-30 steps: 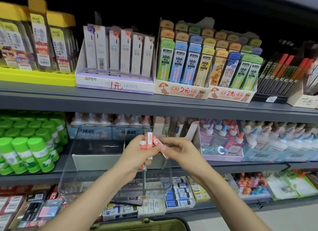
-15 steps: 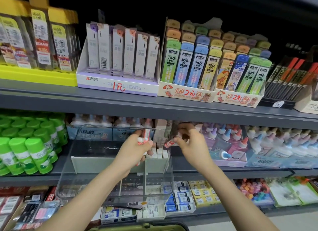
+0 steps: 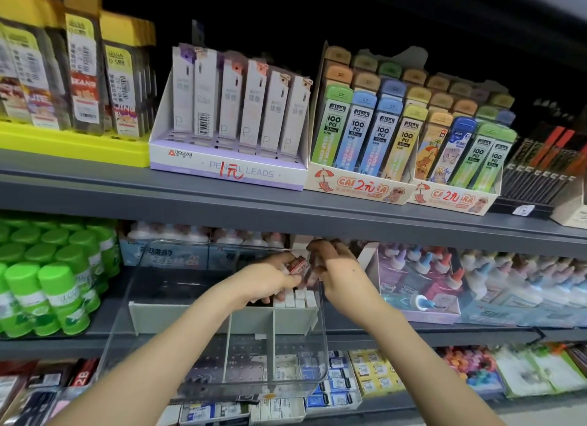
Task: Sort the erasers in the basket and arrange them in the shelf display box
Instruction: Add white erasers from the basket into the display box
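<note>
Shop shelving fills the view, with a grey shelf (image 3: 286, 209) overhead and a clear box (image 3: 247, 362) pulled forward beneath it; grey dividers (image 3: 203, 314) split the box into compartments. A row (image 3: 300, 298) of white-ended erasers stands upright in the box's rear right compartment. The left hand (image 3: 266, 282) hovers just above that row, fingers curled round a small clutch of erasers (image 3: 297, 264), one red-and-white wrapper showing at the fingertips. The right hand (image 3: 340, 273) is at the box's rear right corner with fingers bent inward; I cannot tell if it pinches anything, since the fingertips are hidden and blurred. The basket is out of view.

Risks, as I judge them: the left clutch is loose and several deep, so one could slip and fall into the wrong compartment or behind the box; both hands crowd one corner, so a knuckle could knock the standing row flat; the box overhangs its ledge, so downward pressure on its front might tip it.

Green glue sticks (image 3: 54, 292) stand left of the box, capped bottles (image 3: 422, 282) right of it and behind it; lead packs (image 3: 228, 171) sit above. The overhead shelf leaves little headroom at the box's rear.
</note>
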Demonstrator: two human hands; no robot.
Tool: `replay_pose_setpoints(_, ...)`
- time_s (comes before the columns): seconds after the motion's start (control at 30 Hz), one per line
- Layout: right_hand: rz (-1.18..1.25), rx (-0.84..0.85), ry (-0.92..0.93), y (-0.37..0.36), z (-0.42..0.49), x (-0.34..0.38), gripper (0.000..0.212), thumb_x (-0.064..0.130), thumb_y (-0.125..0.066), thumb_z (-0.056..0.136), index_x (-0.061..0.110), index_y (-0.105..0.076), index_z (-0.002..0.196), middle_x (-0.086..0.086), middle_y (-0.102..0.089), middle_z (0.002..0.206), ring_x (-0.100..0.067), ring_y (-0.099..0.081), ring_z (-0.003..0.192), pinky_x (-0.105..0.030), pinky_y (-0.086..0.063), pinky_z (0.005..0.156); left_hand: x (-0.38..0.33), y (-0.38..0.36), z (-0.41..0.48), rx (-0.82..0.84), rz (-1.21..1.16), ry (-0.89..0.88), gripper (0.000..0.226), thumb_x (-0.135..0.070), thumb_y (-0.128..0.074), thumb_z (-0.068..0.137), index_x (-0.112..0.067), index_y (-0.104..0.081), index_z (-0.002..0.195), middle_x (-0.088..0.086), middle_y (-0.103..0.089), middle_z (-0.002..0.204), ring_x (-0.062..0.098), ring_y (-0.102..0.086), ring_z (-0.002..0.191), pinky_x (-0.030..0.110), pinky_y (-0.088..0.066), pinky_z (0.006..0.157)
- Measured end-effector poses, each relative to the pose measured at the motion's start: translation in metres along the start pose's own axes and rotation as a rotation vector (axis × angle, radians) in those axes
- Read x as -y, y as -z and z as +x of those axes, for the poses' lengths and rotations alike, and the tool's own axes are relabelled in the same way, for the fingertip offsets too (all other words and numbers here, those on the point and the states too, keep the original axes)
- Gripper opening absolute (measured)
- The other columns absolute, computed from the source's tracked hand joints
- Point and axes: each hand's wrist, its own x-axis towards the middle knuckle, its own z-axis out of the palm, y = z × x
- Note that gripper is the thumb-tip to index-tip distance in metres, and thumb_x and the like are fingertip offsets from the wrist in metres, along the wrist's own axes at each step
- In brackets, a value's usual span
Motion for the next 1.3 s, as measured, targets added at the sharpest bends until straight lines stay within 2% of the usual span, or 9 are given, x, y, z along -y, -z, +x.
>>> replay_pose_setpoints(0.1, 0.060, -0.039, -0.018, 0.000, 0.000, -0.001, 0.048, -0.009, -0.045, 0.084, 0.011, -0.046, 0.128, -0.009, -0.049, 0.113, -0.025, -0.052, 0.105, -0.026, -0.040, 0.089, -0.006, 0.005, 0.007, 0.078, 0.103, 0.019, 0.019, -0.025, -0.046, 0.099, -0.020, -0.048, 0.118, -0.009, -0.050, 0.069, -0.004, -0.040, 0.032, 0.010, -0.023, 0.033)
replay_pose_setpoints(0.3, 0.099, -0.077, -0.021, 0.000, -0.005, -0.003, 0.045, -0.010, -0.044, 0.083, 0.010, -0.047, 0.124, -0.009, -0.046, 0.116, -0.026, -0.052, 0.105, -0.033, -0.043, 0.090, 0.022, 0.018, 0.017, 0.170, 0.009, 0.097, 0.011, -0.038, -0.054, 0.092, -0.036, -0.054, 0.104, 0.002, -0.064, 0.121, 0.016, -0.049, 0.079, 0.019, -0.031, 0.046)
replay_pose_setpoints(0.5, -0.084, -0.002, 0.057, -0.006, 0.005, 0.000, 0.056, -0.013, -0.043, 0.077, 0.012, -0.042, 0.127, -0.012, -0.044, 0.120, -0.027, -0.051, 0.104, -0.029, -0.044, 0.086, 0.021, 0.013, 0.013, 0.120, -0.079, 0.044, 0.034, -0.026, -0.053, 0.096, -0.020, -0.044, 0.128, -0.011, -0.065, 0.088, 0.006, -0.044, 0.066, 0.013, -0.033, 0.044)
replay_pose_setpoints(0.63, -0.113, 0.025, 0.056, -0.001, 0.009, 0.001, 0.053, -0.012, -0.043, 0.077, 0.013, -0.044, 0.124, -0.012, -0.048, 0.117, -0.027, -0.050, 0.105, -0.029, -0.043, 0.086, 0.025, 0.011, 0.009, 0.087, -0.079, 0.014, 0.043, -0.025, -0.052, 0.096, -0.020, -0.036, 0.136, -0.018, -0.066, 0.091, 0.005, -0.045, 0.067, 0.013, -0.033, 0.044)
replay_pose_setpoints(0.77, -0.187, 0.025, 0.077, -0.001, 0.005, 0.002, 0.059, -0.013, -0.043, 0.077, 0.014, -0.041, 0.129, -0.012, -0.042, 0.127, -0.029, -0.051, 0.108, -0.031, -0.045, 0.086, 0.022, 0.010, 0.005, 0.070, -0.015, -0.010, 0.027, -0.028, -0.050, 0.097, -0.029, -0.037, 0.121, -0.017, -0.057, 0.072, -0.003, -0.041, 0.040, 0.011, -0.029, 0.038)
replay_pose_setpoints(0.97, -0.163, 0.148, 0.030, -0.021, 0.009, -0.007, 0.049, -0.003, -0.049, 0.085, 0.014, -0.041, 0.130, -0.011, -0.046, 0.119, -0.028, -0.045, 0.116, -0.027, -0.038, 0.086, 0.025, 0.009, 0.004, 0.039, 0.087, 0.000, 0.048, -0.037, -0.051, 0.095, -0.025, -0.037, 0.140, 0.001, -0.060, 0.088, 0.008, -0.040, 0.056, 0.012, -0.031, 0.041)
replay_pose_setpoints(1.03, -0.221, 0.070, 0.043, -0.022, 0.007, -0.008, 0.040, 0.009, -0.057, 0.082, 0.017, -0.053, 0.121, -0.009, -0.054, 0.111, -0.026, -0.044, 0.112, -0.031, -0.033, 0.090, 0.027, 0.008, 0.004, 0.037, 0.063, 0.006, 0.059, -0.037, -0.051, 0.095, -0.026, -0.025, 0.146, 0.004, -0.065, 0.100, 0.008, -0.039, 0.055, 0.012, -0.031, 0.041)
replay_pose_setpoints(1.17, -0.470, -0.201, 0.097, -0.022, 0.001, -0.006, 0.012, 0.029, -0.075, 0.048, 0.029, -0.068, 0.058, 0.009, -0.066, 0.075, -0.022, -0.054, 0.080, -0.031, -0.028, 0.071, 0.025, 0.009, 0.004, 0.034, 0.057, -0.003, 0.060, -0.036, -0.051, 0.095, -0.026, -0.023, 0.147, -0.003, -0.055, 0.079, 0.007, -0.038, 0.053, 0.011, -0.029, 0.039)
replay_pose_setpoints(1.3, -0.486, -0.168, 0.095, -0.026, -0.007, -0.001, 0.007, 0.030, -0.062, 0.052, 0.033, -0.068, 0.051, 0.008, -0.068, 0.083, -0.024, -0.060, 0.081, -0.037, -0.042, 0.070, 0.024, 0.008, -0.001, 0.036, 0.023, -0.052, 0.044, -0.030, -0.053, 0.095, -0.027, -0.035, 0.135, 0.003, -0.065, 0.100, 0.007, -0.045, 0.061, 0.011, -0.031, 0.041)
